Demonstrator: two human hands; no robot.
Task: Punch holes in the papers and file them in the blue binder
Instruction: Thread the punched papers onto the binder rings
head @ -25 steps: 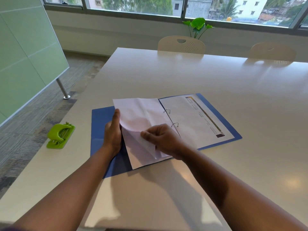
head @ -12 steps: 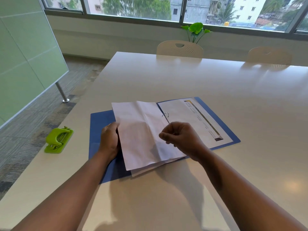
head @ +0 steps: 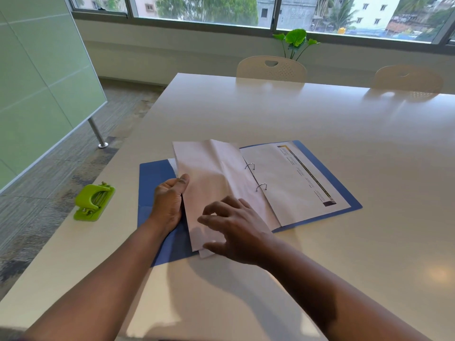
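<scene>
The blue binder (head: 157, 175) lies open on the white table, its two metal rings (head: 256, 177) standing in the middle. Blank white papers (head: 211, 183) rest on the binder's left half, and a printed sheet (head: 295, 178) lies on the right half. My left hand (head: 170, 203) grips the left edge of the white papers, thumb on top. My right hand (head: 234, 230) hovers over the papers' near corner with its fingers spread, holding nothing. A lime green hole punch (head: 94, 201) sits on the table to the binder's left.
The table (head: 320, 124) runs far ahead and to the right; its left edge passes just beyond the hole punch. Two pale chairs (head: 270, 68) stand at the far side, with a potted plant (head: 295, 41) behind them. A green glass partition (head: 37, 82) stands at left.
My right hand let go of the page corner, moved toward the rings, then came back near the bottom edge and spread open. The top sheet has flattened onto the stack.
</scene>
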